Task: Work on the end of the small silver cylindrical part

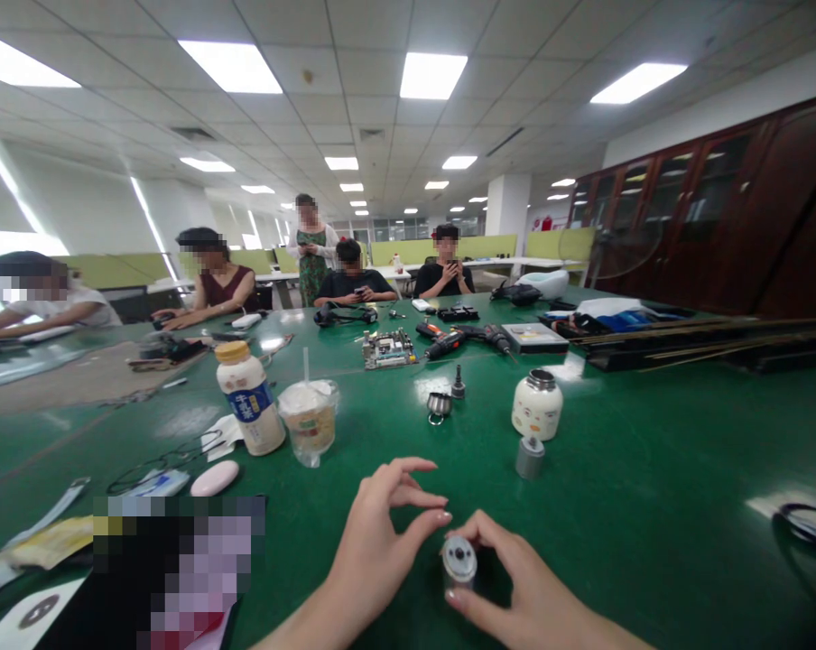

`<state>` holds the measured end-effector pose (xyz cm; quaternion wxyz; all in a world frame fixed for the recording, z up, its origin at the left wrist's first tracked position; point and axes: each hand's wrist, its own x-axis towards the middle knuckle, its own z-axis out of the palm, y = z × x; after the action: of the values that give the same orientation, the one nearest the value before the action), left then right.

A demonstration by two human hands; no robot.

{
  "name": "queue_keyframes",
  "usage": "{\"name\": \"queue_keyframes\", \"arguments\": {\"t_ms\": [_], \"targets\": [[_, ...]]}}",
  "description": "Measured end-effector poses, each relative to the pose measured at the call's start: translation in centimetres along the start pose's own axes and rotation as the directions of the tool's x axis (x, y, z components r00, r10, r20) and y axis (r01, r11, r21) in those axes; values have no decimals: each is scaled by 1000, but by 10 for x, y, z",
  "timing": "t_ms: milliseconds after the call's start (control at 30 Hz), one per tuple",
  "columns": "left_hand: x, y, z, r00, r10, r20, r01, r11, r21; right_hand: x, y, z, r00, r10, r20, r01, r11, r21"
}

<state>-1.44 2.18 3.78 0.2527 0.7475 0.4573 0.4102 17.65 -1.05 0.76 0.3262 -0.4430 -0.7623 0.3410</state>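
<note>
My right hand [506,578] wraps thumb and fingers around a small silver electric motor [459,561], whose round end with a dark centre faces up. Just to its left, my left hand [391,519] is held over the table with fingers apart and nothing in them. Farther off, a second silver motor [531,459] stands upright in front of a cream flask [538,406] without its lid. A small metal cup-like piece with a ring [439,406] and a dark metal part with a thin tip [458,383] are beyond my hands.
On the green table [625,524] stand a capped bottle [249,402] and a drink cup with a straw [309,420]. A pink oval case [214,478] lies at left. Farther back are a circuit board [389,348] and power drills [441,341]. Several people sit or stand beyond.
</note>
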Motion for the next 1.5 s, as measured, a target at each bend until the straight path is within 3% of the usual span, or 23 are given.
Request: {"name": "queue_keyframes", "arguments": {"t_ms": [167, 533, 700, 800, 967, 1167, 1367, 1500], "targets": [[-9, 17, 1, 996, 36, 86, -37, 999, 4, -1, 4, 1, 1000, -11, -16, 11, 1000, -10], [-12, 19, 1, 992, 57, 108, -57, 998, -1, -2, 1, 1, 1000, -11, -6, 11, 1000, 4], [-18, 22, -1, 978, 125, 165, -126, 992, -3, -3, 0, 0, 1000, -17, -16, 17, 1000, 23], [-19, 22, -1, 974, 171, 151, -176, 984, 21, -3, -2, -1, 999, -30, -16, 31, 999, 40], [-17, 18, 3, 992, 79, 99, -87, 993, 82, -3, -2, 0, 1000, -20, -10, 20, 999, 31], [-19, 19, 3, 983, 120, 141, -122, 993, -1, -3, 7, 3, 999, -23, -35, 24, 999, 24], [-17, 16, 5, 993, 46, 110, -50, 998, 32, -4, 3, 1, 999, -39, -16, 39, 999, 27], [-9, 14, 0, 1000, 27, 2, -27, 1000, 4, -4, 0, 0, 1000, -5, -10, 5, 1000, 12]]}}
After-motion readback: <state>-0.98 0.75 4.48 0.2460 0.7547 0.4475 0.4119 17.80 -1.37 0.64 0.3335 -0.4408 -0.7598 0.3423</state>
